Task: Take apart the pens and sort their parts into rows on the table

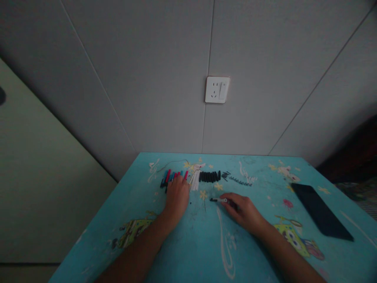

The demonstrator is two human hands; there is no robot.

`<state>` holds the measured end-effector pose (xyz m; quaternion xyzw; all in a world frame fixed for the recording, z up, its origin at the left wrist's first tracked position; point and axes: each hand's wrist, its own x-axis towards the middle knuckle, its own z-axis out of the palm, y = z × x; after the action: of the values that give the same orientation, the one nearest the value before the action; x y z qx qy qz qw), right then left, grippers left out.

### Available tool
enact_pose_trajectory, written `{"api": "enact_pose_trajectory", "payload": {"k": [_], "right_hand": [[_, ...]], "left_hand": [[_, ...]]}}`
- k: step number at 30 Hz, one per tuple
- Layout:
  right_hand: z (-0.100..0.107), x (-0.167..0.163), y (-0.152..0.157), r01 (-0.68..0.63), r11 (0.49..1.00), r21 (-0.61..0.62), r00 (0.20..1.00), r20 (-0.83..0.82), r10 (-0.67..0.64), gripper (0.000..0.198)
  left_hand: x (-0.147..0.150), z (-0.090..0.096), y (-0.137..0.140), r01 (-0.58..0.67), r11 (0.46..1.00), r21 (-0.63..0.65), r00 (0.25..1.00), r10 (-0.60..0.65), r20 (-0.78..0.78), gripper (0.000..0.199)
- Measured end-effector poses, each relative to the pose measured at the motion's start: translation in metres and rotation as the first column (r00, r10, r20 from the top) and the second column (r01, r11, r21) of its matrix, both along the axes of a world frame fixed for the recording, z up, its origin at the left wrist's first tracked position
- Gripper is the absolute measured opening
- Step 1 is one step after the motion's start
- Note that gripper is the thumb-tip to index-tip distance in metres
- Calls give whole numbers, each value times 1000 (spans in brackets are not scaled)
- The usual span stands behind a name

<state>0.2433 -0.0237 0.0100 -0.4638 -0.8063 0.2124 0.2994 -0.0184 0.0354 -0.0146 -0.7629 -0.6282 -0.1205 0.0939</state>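
Observation:
My left hand [178,192] is over a group of pink, blue and dark pen tubes [167,175]. Its fingers are bent down and close together among them; what they grip, if anything, is hidden. Closed round a slim white pen piece with a dark tip [218,200], my right hand [240,208] rests low over the table, nearer to me than the rows of parts. Thin white sticks like pen refills [194,181] lie side by side just right of my left hand. Beyond them is a row of short black tubes [209,176].
Small dark pieces [226,175] and a line of little spring-like parts [240,181] continue the row rightward. A flat black tablet-like slab [321,210] lies at the right. The blue cartoon-print tabletop [191,251] meets a grey wall with a white socket [217,90].

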Motion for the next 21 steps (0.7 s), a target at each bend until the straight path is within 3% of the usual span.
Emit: {"api": "enact_pose_trajectory", "payload": {"k": [14,18,21], "right_hand": [[-1,1,0,5,1000,7,1000,-7,-5,23],[-2,2,1,-2,1000,8,1000,-13,3,22],[-2,2,0,-3,1000,-4,1000,-20,3,22]], "left_hand": [[-6,4,-4,8,1000,27,1000,-9,29,22],[-9,2,-1,13,998,55,991,-20,135,18],[-9,-1,3,81,994,70,947,-99,307,16]]}}
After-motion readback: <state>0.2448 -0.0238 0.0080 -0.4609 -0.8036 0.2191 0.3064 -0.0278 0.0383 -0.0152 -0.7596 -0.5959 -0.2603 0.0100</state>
